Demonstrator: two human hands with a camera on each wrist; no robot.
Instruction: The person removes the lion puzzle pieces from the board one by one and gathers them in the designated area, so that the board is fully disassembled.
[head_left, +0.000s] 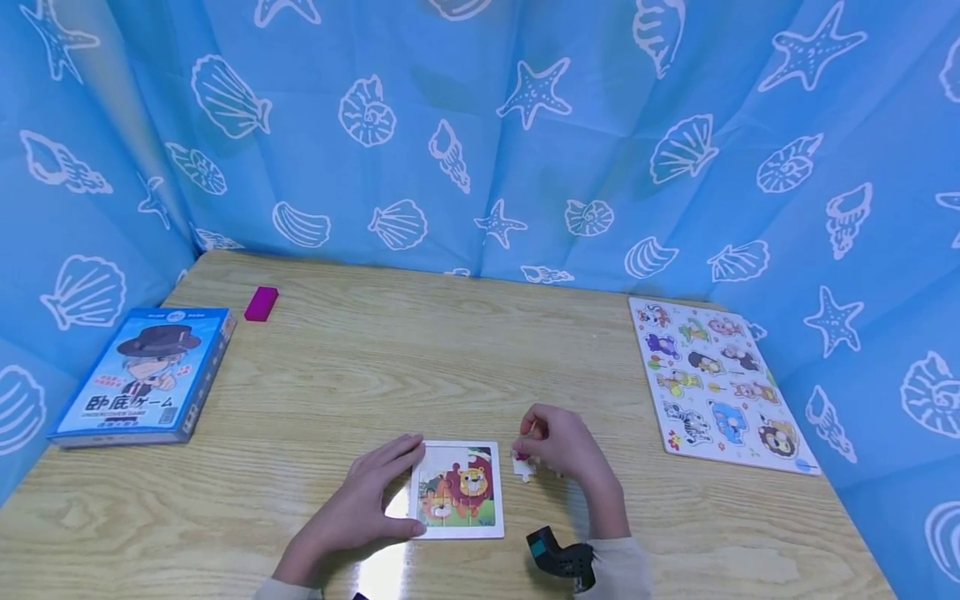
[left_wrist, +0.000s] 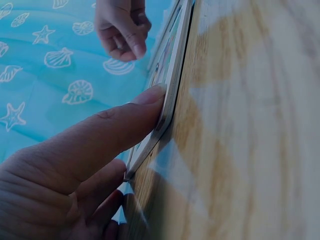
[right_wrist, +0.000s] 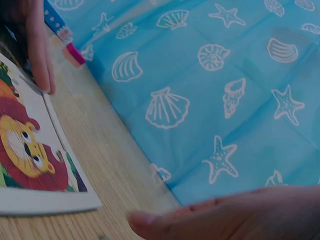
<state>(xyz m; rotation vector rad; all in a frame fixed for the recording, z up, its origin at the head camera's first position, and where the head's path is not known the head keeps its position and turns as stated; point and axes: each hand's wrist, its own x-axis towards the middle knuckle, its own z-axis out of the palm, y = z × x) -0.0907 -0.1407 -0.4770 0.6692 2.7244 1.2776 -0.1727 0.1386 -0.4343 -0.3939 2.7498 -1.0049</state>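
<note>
In the head view, a white-framed jigsaw puzzle (head_left: 498, 492) with a lion picture lies on the table, its upper left part bare white. My left hand (head_left: 367, 500) holds the frame's left side, the thumb at the lower corner and the fingers along the upper one. The left wrist view shows that thumb (left_wrist: 150, 95) pressing on the frame's edge. To the right of the puzzle, my right hand (head_left: 562, 442) has curled fingers and pinches a small puzzle piece (head_left: 522, 456) with some red on it. A white piece (head_left: 524, 471) lies just below; the palm partly hides other pieces.
A blue game box (head_left: 138, 375) lies at the left, with a magenta block (head_left: 261, 304) behind it. An animal picture board (head_left: 720, 383) lies at the right. A blue shell-patterned curtain (head_left: 465, 133) hangs along the table's back and sides.
</note>
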